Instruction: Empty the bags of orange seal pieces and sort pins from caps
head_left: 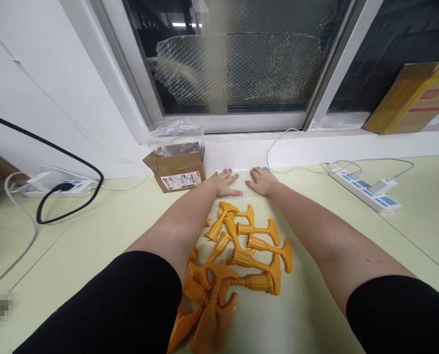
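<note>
Left hand (224, 183): flat, palm down on pale green tabletop (94, 236), fingers spread, holding nothing. Right hand (261, 181): same, just beside it. Orange plastic handle parts (241, 255): loose pile between forearms, untouched. Cardboard box (177, 169): near left hand. Power strip (366, 191): right.

Both bare forearms extended forward from black sleeves and converged slightly. The left hand (224, 183) and right hand (261, 180) lay flat, palms down, fingers spread and pointing forward, thumbs turned inward, just apart.
</note>
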{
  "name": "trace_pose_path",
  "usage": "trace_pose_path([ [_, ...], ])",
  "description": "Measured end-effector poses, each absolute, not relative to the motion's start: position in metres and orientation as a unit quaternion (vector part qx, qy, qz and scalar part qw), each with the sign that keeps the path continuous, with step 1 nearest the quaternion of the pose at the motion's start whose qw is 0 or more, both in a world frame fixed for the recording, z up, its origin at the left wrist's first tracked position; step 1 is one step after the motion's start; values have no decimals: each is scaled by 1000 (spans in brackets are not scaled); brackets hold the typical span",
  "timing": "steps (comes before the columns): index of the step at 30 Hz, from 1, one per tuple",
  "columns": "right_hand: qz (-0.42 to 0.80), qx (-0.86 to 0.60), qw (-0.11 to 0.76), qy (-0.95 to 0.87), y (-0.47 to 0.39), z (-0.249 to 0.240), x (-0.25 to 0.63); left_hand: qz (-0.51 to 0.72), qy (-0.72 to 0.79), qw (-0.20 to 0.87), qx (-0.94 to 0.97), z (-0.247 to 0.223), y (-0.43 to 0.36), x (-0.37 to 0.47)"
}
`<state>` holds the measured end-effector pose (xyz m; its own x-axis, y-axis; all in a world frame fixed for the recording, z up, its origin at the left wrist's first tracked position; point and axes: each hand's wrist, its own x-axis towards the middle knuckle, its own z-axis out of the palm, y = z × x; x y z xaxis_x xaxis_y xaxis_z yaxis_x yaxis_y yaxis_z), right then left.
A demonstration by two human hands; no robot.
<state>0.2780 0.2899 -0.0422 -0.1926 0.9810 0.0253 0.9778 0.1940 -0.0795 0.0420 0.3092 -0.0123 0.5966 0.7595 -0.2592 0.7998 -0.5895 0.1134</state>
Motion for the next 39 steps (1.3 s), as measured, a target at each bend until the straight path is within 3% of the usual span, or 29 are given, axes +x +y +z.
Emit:
trace_pose_path([
  [14, 64, -621, 117, -772, 290, -53, 292, -128, 402, 112, 900, 4, 305, 35],
  [20, 12, -498, 227, -837, 246, -29, 312, 48, 365, 122, 922, 46, 286, 24],
  [27, 208, -511, 266, -791, 150, -7, 321, 101, 380, 90, 915, 75, 193, -34],
  [33, 292, -480, 209, -801, 82, 13, 298, 189, 438, 156, 865, 57, 99, -66],
  [39, 161, -519, 144, -827, 58, 10, 259, 240, 389, 110, 883, 35, 38, -51],
])
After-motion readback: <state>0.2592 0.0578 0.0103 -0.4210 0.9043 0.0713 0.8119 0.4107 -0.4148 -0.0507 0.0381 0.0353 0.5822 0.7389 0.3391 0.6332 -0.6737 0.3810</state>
